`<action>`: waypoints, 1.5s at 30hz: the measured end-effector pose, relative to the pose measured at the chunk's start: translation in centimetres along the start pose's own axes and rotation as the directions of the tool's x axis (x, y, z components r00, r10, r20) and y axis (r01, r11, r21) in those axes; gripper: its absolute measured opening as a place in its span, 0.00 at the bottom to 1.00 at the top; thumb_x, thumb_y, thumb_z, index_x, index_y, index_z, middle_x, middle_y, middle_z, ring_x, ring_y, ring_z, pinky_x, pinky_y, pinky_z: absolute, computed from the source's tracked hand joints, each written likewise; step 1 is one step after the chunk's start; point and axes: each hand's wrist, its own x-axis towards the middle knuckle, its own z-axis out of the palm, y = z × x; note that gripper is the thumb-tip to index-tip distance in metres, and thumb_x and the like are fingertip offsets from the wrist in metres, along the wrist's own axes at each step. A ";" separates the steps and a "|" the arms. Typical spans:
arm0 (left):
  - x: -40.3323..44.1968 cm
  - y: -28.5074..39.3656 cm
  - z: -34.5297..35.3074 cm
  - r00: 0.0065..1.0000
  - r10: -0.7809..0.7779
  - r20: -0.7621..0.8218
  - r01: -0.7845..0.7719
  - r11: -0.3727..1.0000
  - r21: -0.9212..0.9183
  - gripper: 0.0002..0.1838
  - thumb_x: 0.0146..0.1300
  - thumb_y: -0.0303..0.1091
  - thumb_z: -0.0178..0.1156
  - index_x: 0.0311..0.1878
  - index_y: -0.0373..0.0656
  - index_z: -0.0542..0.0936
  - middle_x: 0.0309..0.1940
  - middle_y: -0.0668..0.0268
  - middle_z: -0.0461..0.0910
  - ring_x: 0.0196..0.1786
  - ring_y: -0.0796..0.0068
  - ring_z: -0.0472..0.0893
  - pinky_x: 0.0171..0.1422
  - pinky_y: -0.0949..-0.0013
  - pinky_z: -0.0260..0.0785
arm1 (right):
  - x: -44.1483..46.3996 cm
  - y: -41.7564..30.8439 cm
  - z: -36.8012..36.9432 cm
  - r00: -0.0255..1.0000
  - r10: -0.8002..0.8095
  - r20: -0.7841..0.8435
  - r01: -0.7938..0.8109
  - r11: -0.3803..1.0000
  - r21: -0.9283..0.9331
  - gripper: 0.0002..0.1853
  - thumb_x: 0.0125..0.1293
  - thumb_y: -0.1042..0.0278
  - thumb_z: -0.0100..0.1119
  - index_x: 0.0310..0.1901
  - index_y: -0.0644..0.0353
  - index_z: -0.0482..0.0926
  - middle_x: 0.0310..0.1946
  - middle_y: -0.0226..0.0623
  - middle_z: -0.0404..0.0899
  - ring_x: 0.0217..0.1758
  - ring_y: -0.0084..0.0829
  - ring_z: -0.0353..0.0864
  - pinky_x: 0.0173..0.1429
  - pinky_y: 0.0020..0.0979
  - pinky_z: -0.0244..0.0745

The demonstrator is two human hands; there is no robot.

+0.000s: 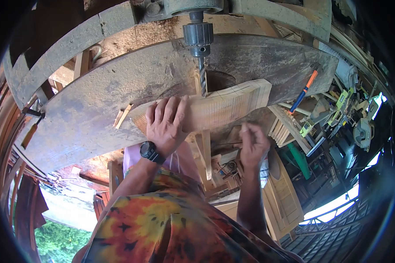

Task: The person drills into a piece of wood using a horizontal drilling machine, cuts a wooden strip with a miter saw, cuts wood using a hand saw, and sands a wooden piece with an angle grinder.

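A thick, curved wooden block with pencil lines at its right end lies on the drill press table. My left hand, with a black watch on the wrist, is closed over the block's left part, fingers on top. Just right of those fingers, the drill bit hangs from the chuck, its tip at the block's far edge; whether it touches the wood I cannot tell. My right hand is in the air near the block's right end, fingers loosely curled and slightly blurred, with nothing visible in them.
Two wood slivers and sawdust lie left of the block. An orange-and-blue tool rests at the table's right edge. Green power tools and a circular saw are farther right. Wooden panels stand below my right hand.
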 end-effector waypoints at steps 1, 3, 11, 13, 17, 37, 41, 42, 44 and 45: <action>0.1 0.0 0.1 1.000 -0.003 0.000 0.003 1.000 -0.003 0.47 0.43 0.31 0.71 0.73 0.50 0.70 0.61 0.62 0.76 0.64 0.57 0.75 0.71 0.48 0.60 | 0.9 -1.9 0.1 0.963 -0.255 -0.084 0.247 0.965 -0.087 0.14 0.67 0.68 0.68 0.50 0.66 0.83 0.38 0.43 0.86 0.45 0.36 0.85 0.53 0.37 0.79; 0.1 0.0 0.1 1.000 0.001 0.003 -0.001 1.000 0.026 0.46 0.42 0.31 0.71 0.72 0.50 0.71 0.61 0.62 0.76 0.64 0.57 0.75 0.72 0.49 0.60 | 2.8 -4.1 1.2 0.859 -0.493 -0.139 0.464 0.864 -0.193 0.14 0.67 0.69 0.67 0.52 0.63 0.82 0.37 0.42 0.85 0.46 0.37 0.85 0.54 0.38 0.79; 0.2 -0.2 -0.2 0.999 -0.022 0.041 0.022 1.000 -0.013 0.49 0.39 0.35 0.71 0.73 0.51 0.70 0.63 0.62 0.73 0.66 0.60 0.73 0.70 0.50 0.61 | 7.7 -5.3 7.0 0.634 -0.771 0.055 0.661 0.503 -0.557 0.17 0.75 0.65 0.47 0.56 0.61 0.82 0.53 0.41 0.83 0.65 0.43 0.74 0.78 0.51 0.50; 0.1 -0.3 0.0 1.000 -0.016 0.026 0.016 1.000 0.001 0.48 0.40 0.36 0.71 0.73 0.51 0.71 0.63 0.62 0.74 0.65 0.60 0.73 0.70 0.50 0.62 | 7.9 -5.1 7.3 0.634 -0.772 0.042 0.657 0.509 -0.556 0.18 0.76 0.62 0.44 0.55 0.58 0.83 0.51 0.36 0.84 0.63 0.41 0.75 0.79 0.52 0.45; 0.7 0.3 -0.1 0.999 -0.039 -0.026 0.039 0.999 -0.007 0.41 0.40 0.33 0.70 0.66 0.49 0.77 0.57 0.64 0.79 0.60 0.61 0.79 0.67 0.52 0.63 | 8.0 -5.0 7.3 0.667 -0.743 0.049 0.622 0.520 -0.586 0.17 0.75 0.63 0.44 0.51 0.56 0.84 0.47 0.34 0.85 0.56 0.39 0.77 0.79 0.51 0.47; 0.6 0.8 -0.2 0.996 -0.011 -0.089 0.012 1.000 0.021 0.48 0.38 0.38 0.74 0.70 0.48 0.73 0.60 0.61 0.77 0.62 0.57 0.76 0.68 0.50 0.63 | 8.1 -5.0 7.5 0.611 -0.792 -0.004 0.635 0.492 -0.596 0.14 0.74 0.62 0.47 0.43 0.53 0.85 0.42 0.31 0.84 0.52 0.37 0.78 0.75 0.48 0.53; -0.1 0.5 -0.1 0.994 0.056 -0.097 -0.051 0.997 0.056 0.55 0.36 0.47 0.79 0.73 0.48 0.69 0.61 0.59 0.75 0.64 0.54 0.74 0.70 0.47 0.61 | 7.3 -4.7 6.1 0.609 -0.793 0.019 0.686 0.515 -0.513 0.15 0.75 0.62 0.50 0.53 0.57 0.82 0.51 0.35 0.83 0.58 0.41 0.76 0.76 0.48 0.54; -0.1 0.7 -0.4 0.997 0.033 -0.075 -0.030 0.999 0.035 0.56 0.36 0.50 0.79 0.74 0.48 0.68 0.62 0.59 0.74 0.65 0.53 0.73 0.71 0.46 0.60 | 7.2 -4.1 5.6 0.547 -0.836 -0.033 0.772 0.520 -0.367 0.17 0.74 0.62 0.52 0.58 0.60 0.79 0.57 0.40 0.79 0.62 0.46 0.74 0.76 0.51 0.54; -0.2 0.9 -0.6 0.999 0.011 -0.035 -0.011 1.000 -0.005 0.58 0.40 0.54 0.79 0.76 0.49 0.64 0.65 0.57 0.72 0.67 0.51 0.70 0.74 0.45 0.56 | 6.1 -1.5 4.1 0.472 -0.879 -0.068 0.846 0.473 -0.245 0.28 0.72 0.65 0.58 0.70 0.66 0.67 0.69 0.53 0.67 0.70 0.56 0.66 0.75 0.54 0.58; -0.3 1.0 -0.6 0.998 0.025 -0.052 -0.025 1.000 0.004 0.58 0.40 0.54 0.79 0.76 0.49 0.64 0.65 0.57 0.72 0.67 0.51 0.70 0.74 0.45 0.56 | 4.4 -0.3 3.7 0.456 -0.886 -0.083 0.852 0.462 -0.245 0.28 0.72 0.65 0.58 0.70 0.66 0.67 0.69 0.53 0.67 0.70 0.56 0.66 0.75 0.54 0.58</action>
